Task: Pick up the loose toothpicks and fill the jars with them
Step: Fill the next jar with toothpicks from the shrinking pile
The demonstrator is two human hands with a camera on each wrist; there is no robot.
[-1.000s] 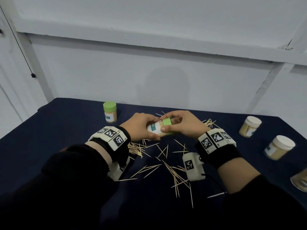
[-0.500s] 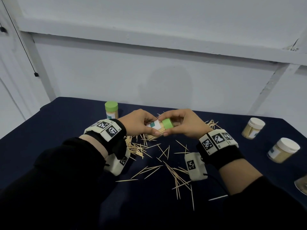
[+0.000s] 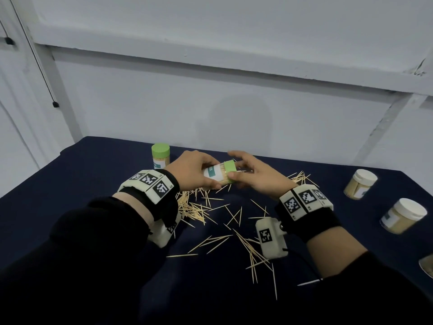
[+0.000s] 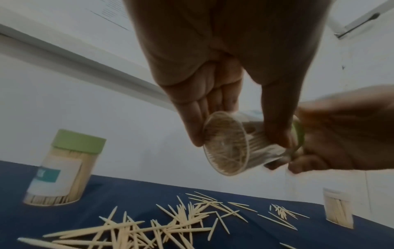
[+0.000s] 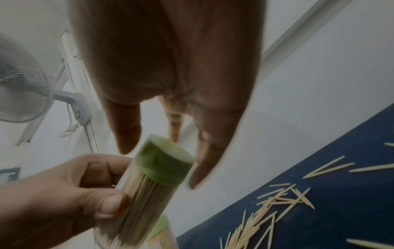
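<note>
A clear jar [image 3: 214, 175] packed with toothpicks lies on its side in the air above the table, gripped round its body by my left hand [image 3: 207, 178]. Its green lid [image 3: 229, 168] points right. My right hand [image 3: 234, 166] brackets the lid with straight, spread fingers; the thumb touches the lid's lower edge. In the left wrist view the jar's base [image 4: 226, 144] faces the camera. The right wrist view shows the lid [image 5: 164, 161] between my thumb [image 5: 125, 134] and fingers [image 5: 204, 161]. Loose toothpicks [image 3: 210, 207] are scattered on the dark blue cloth below.
A second green-lidded jar [image 3: 160, 156] stands upright at the back left. Two white-lidded jars [image 3: 360, 184] [image 3: 403, 215] stand at the right, and another object [image 3: 427, 266] is cut off at the right edge. A small heap of toothpicks [image 3: 301, 178] lies behind my right wrist.
The right hand's fingers, which pinched the green lid before, have straightened and spread around it. The left hand keeps its hold on the jar, which tilted slightly.
</note>
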